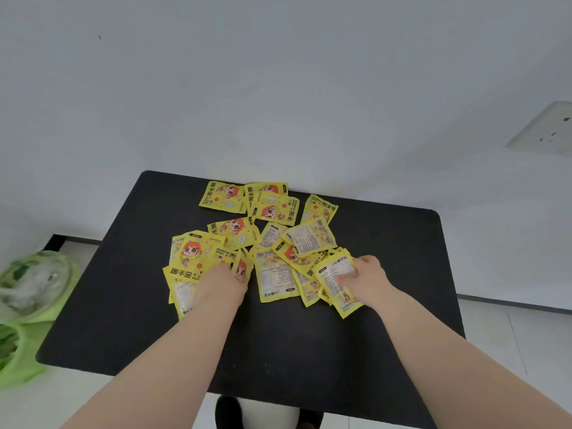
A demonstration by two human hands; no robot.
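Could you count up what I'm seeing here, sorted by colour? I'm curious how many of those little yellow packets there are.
yellow packets: about 18 (they overlap, so the count is not exact)
black table: 1
green bags: 2
white wall socket: 1
Total: about 22

Reaches forward with both bare arms, nearly straight, coming in from the lower corners and converging. Lays left hand [227, 278] palm down, back up, wrist in line with forearm; fingertips out of sight, so curl unreadable. Holds right hand [370, 281] level with the left and well apart from it, turned inward. Presses right thumb [343, 278] leftward across the top of a packet [332, 270], other fingers hidden beneath it: a pinch grip. Bends right wrist slightly inward. Shows motion blur on right thumb.
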